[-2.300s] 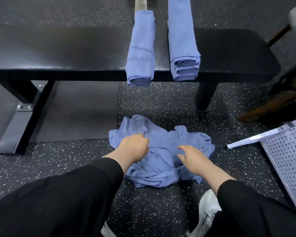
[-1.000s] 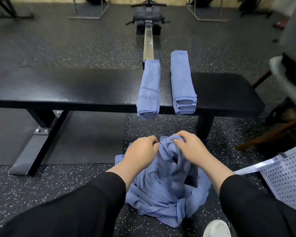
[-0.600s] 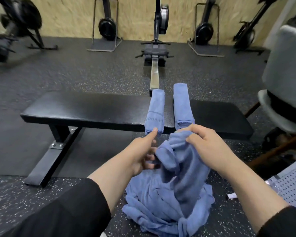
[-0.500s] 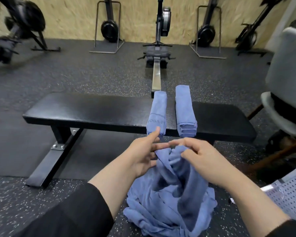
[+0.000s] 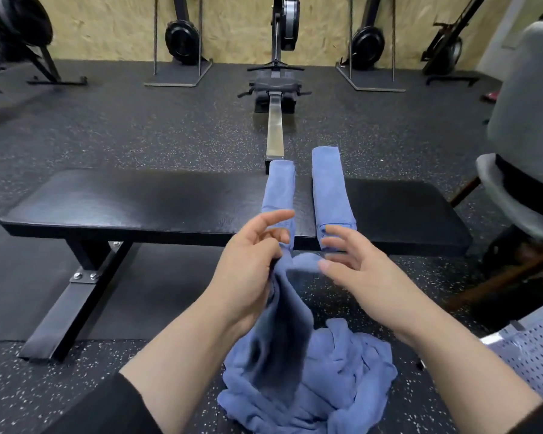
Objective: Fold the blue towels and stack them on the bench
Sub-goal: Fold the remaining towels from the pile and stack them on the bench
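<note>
A crumpled blue towel (image 5: 290, 327) hangs from my left hand (image 5: 251, 261), which pinches its top edge while the index finger points out. Its lower part lies in a heap of blue towels (image 5: 342, 380) on the floor. My right hand (image 5: 355, 264) hovers just right of the towel's top with fingers spread and holds nothing. On the black bench (image 5: 138, 202) lie two folded blue towels side by side: a left one (image 5: 279, 195) and a right stack (image 5: 331, 186).
A rowing machine rail (image 5: 275, 126) runs away behind the bench. A grey chair (image 5: 524, 145) stands at the right, and a white perforated panel (image 5: 533, 349) lies on the floor at the lower right. Gym stands line the far wall.
Both hands lifted a towel from the floor heap. My right hand has since let go and opened, and the towel now hangs from my left hand alone.
</note>
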